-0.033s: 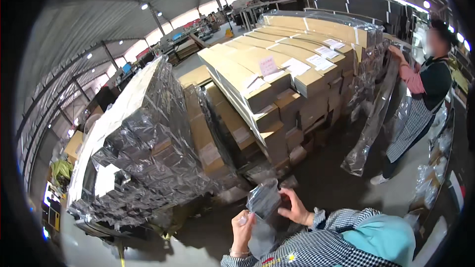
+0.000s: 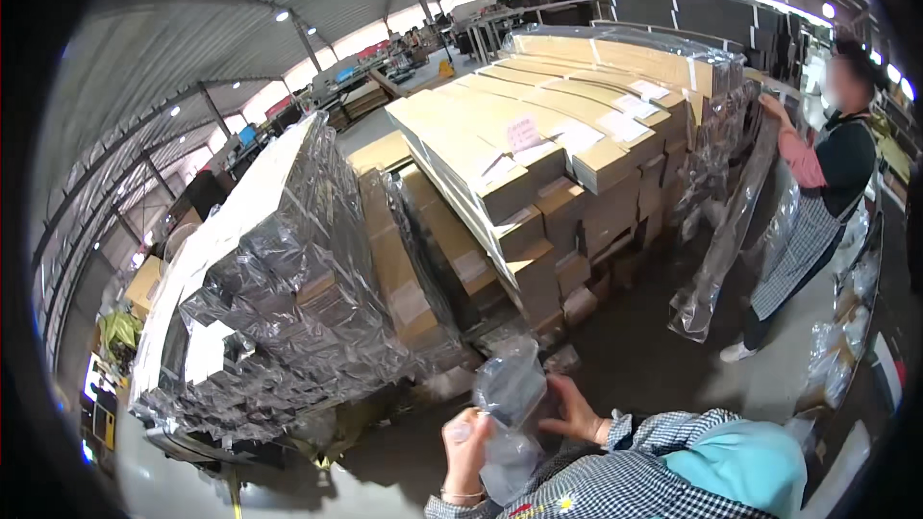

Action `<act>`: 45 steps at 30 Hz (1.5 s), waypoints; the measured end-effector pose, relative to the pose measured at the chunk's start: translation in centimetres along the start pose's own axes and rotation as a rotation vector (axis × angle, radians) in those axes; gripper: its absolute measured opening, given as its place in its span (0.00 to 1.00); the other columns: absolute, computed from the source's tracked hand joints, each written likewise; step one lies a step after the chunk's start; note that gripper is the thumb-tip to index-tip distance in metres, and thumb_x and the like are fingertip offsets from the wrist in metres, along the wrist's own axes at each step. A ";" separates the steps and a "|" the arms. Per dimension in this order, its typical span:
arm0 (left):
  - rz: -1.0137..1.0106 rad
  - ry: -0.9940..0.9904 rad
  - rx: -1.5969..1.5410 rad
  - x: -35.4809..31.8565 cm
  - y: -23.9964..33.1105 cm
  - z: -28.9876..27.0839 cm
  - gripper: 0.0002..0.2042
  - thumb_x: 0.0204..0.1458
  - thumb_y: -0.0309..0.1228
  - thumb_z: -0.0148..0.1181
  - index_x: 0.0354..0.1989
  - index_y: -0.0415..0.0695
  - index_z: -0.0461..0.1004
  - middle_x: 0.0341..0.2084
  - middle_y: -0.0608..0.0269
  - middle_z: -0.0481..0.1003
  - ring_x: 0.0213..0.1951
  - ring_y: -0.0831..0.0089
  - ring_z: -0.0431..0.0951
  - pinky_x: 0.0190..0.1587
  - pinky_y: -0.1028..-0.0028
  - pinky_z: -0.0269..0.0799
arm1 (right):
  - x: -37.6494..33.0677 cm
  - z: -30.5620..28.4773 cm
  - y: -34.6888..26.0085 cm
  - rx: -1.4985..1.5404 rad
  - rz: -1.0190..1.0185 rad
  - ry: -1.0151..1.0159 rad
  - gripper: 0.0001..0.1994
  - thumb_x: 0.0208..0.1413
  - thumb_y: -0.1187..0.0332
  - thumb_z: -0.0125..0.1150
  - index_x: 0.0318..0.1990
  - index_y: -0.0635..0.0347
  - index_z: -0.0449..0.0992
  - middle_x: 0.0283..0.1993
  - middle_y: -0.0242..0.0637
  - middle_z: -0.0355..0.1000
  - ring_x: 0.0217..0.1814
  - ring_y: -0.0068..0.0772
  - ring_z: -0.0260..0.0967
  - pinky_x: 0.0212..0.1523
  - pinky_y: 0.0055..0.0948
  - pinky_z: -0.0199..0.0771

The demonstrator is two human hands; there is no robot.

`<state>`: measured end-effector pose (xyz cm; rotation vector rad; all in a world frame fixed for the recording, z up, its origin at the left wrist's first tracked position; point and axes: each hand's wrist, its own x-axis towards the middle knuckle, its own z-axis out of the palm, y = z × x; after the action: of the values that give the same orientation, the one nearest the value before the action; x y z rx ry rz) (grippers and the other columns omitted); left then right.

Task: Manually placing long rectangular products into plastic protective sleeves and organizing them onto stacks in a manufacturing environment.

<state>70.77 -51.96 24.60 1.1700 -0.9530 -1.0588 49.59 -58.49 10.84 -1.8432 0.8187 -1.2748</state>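
Shadowed floor (image 2: 663, 375) spreads below the hands in a large metal-roofed hall. Nearest, at the bottom of the view, checked sleeves (image 2: 673, 423) reach forward beside a teal cloth (image 2: 740, 461). Clear plastic film (image 2: 511, 386) hangs between the two hands, with a paler fold drooping underneath. The left hand (image 2: 465, 442) is closed on its edge, thumb uppermost and knuckles turned outward; that pinch probably anchors the limp sheet so that it does not slump. The forearm rises steeply, a thin bracelet (image 2: 463, 495) at its wrist. The right hand (image 2: 577, 411) comes in almost level, palm turned inward, its fingers curved and parted from the thumb beside the film's other edge, seemingly to steady it; whether it touches cannot be told.

Beyond stands a wrapped stack (image 2: 288, 298), its film likely there to bind and shield the load. Next to it, brown cartons (image 2: 596, 168) are piled close, presumably for stability, with paper sheets (image 2: 623, 123) lying on top where they can be read. Farther right, a co-worker (image 2: 841, 168) grips a long plastic strip (image 2: 723, 259) that trails downward. Strip lights dot the curved roof (image 2: 231, 29).
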 end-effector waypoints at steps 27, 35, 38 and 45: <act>0.090 -0.239 0.301 1.9 3.5 -9.7 0.12 0.55 0.22 0.52 0.44 0.37 0.81 0.43 0.55 0.83 0.50 0.63 0.81 0.56 0.67 0.73 | 55.5 13.9 -1.8 0.486 0.286 0.145 0.36 0.53 0.62 0.74 0.60 0.80 0.65 0.53 0.52 0.75 0.54 0.35 0.74 0.55 0.31 0.72; -0.210 -0.067 0.231 10.0 3.4 -10.6 0.20 0.59 0.37 0.56 0.57 0.41 0.76 0.42 0.54 0.80 0.37 0.67 0.77 0.43 0.68 0.74 | 62.8 22.2 15.1 0.590 0.638 -0.442 0.39 0.66 0.37 0.43 0.71 0.61 0.59 0.74 0.45 0.56 0.75 0.44 0.53 0.71 0.41 0.56; -0.114 -0.066 0.410 16.7 0.8 -12.0 0.20 0.55 0.27 0.55 0.57 0.40 0.75 0.46 0.44 0.80 0.51 0.54 0.80 0.49 0.65 0.76 | 60.5 23.5 22.4 0.590 0.507 -0.209 0.35 0.69 0.41 0.41 0.69 0.63 0.62 0.70 0.44 0.63 0.71 0.41 0.58 0.70 0.39 0.57; -0.074 0.017 0.928 22.0 -5.4 -16.7 0.18 0.50 0.35 0.66 0.49 0.44 0.80 0.41 0.54 0.82 0.42 0.60 0.83 0.46 0.66 0.77 | 46.3 17.1 26.4 -0.530 0.218 0.094 0.26 0.66 0.54 0.50 0.64 0.63 0.66 0.65 0.49 0.66 0.64 0.47 0.66 0.64 0.43 0.65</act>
<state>91.37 -69.75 17.53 1.9651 -1.4582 -0.6419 77.38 -106.87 6.57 -2.0276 1.4770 -1.0766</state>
